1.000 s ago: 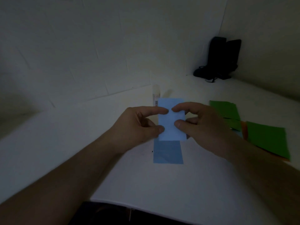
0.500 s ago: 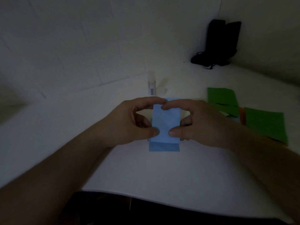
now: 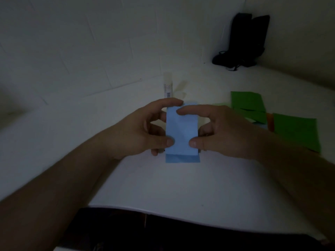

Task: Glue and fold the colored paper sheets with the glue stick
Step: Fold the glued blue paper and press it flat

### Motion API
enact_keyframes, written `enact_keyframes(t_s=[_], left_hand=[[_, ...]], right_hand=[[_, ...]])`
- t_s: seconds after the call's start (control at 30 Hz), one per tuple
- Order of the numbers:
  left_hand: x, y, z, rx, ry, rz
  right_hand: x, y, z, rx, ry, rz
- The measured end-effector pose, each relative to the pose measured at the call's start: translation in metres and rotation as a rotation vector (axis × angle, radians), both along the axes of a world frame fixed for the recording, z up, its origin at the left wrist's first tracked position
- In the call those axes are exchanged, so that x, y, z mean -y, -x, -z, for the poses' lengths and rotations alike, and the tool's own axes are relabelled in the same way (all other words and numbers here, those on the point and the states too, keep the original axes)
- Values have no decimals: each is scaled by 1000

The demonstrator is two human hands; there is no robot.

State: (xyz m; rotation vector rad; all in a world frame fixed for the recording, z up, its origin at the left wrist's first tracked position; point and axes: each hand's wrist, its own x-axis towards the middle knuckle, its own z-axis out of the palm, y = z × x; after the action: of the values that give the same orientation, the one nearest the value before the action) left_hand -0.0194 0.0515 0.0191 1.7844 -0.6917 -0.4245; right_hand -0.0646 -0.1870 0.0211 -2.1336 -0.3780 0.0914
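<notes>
Item 1: light-blue rectangular paper sheet [image 3: 182, 134], qty 1, folded over on itself; the upper flap stops short of the near edge, so a darker blue strip of the lower layer shows below it. Lies at table centre, between both hands.

Item 2: left hand [image 3: 145, 131], qty 1. Grasping the blue sheet's left edge, forefinger curled over the top corner, thumb on the lower left part.

Item 3: right hand [image 3: 223, 131], qty 1. Grasping the sheet's right edge, forefinger laid across the top, thumb pressed on the lower right part.

Item 4: white cylindrical glue stick [image 3: 167, 86], qty 1, upright, just behind the blue sheet. Label w/ barcode near the base; print too small to read.

Item 5: green flat paper sheets [image 3: 297, 131], approx. 3 pcs, overlapping, at right of the right hand. An orange sliver [image 3: 270, 122] shows between them; a pale blue scrap is beneath. Exact count cannot be told.

Item 6: black bag-like object [image 3: 244, 40], qty 1, far right corner against the wall; strap trailing on the table. Contents not visible.

Item 7: white table [image 3: 181, 187], qty 1, bearing all the above.
</notes>
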Motion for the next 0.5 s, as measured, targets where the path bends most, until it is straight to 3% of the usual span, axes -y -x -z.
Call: enact_keyframes(t_s=[0.5], left_hand=[[-3, 1, -2, 158, -165, 32]], right_hand=[[-1, 2, -3, -41, 100, -19]])
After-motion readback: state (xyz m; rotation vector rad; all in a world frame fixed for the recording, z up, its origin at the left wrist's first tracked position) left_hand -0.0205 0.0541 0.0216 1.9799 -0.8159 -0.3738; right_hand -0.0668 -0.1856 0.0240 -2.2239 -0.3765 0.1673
